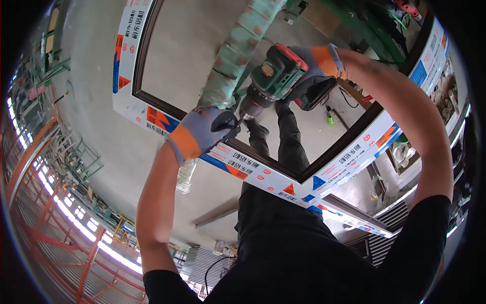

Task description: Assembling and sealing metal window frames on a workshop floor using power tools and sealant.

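The right hand (319, 63) is gripping a green cordless drill (276, 81) above the frame's near rail, its tip pointing down at the left hand (205, 133), which is closing around the bit on the film-wrapped window frame (253, 169).

A single fisheye view sat on the person's head and looked steeply down along their dark-clothed body to the concrete floor (202, 45). It was close to both raised forearms, which entered from the lower edge, and straight edges bowed toward its dark round rim
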Demonstrator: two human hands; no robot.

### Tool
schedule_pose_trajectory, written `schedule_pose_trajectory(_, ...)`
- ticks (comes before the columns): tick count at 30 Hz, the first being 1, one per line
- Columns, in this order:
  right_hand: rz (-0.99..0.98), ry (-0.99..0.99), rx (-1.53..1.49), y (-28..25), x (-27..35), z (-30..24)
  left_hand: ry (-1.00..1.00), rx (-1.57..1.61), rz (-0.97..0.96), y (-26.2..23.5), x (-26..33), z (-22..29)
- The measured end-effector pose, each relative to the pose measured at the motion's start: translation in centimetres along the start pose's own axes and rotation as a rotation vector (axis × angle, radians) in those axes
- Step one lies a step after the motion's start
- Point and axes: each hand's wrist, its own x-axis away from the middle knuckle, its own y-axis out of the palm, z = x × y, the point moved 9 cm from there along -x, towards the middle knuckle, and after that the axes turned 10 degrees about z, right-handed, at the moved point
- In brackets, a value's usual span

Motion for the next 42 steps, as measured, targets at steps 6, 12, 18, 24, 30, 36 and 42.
schedule_pose_trajectory(6,0.002,-0.208,-0.148,1.2,-1.3,-2.1,0.063,-0.125,-0.033,-0.1,0.9,0.1)
schedule_pose_trajectory(12,-0.053,-0.351,-0.138,1.6,-0.8,-3.0,0.082,-0.195,-0.077,0.4,0.6,-0.3)
schedule_pose_trajectory(18,0.043,0.323,-0.281,0.9,0.1,-2.5,0.276,-0.335,0.102,-1.7,3.0,1.1)
schedule_pose_trajectory(24,-0.029,-0.337,-0.063,0.1,-0.6,-3.5,0.636,-0.441,0.628,-3.6,5.0,-0.5)
schedule_pose_trajectory(30,-0.117,-0.362,-0.029,2.0,-3.0,0.3,0.635,-0.48,0.601,-3.5,5.7,-1.3)
schedule_pose_trajectory(36,-0.158,-0.446,0.144,2.0,-1.2,-2.8,0.529,-0.513,0.551,-2.4,5.1,-3.1)
schedule_pose_trajectory(42,-0.051,-0.133,0.123,1.5,-1.8,0.5,0.517,-0.466,0.618,-3.3,5.5,-2.7)
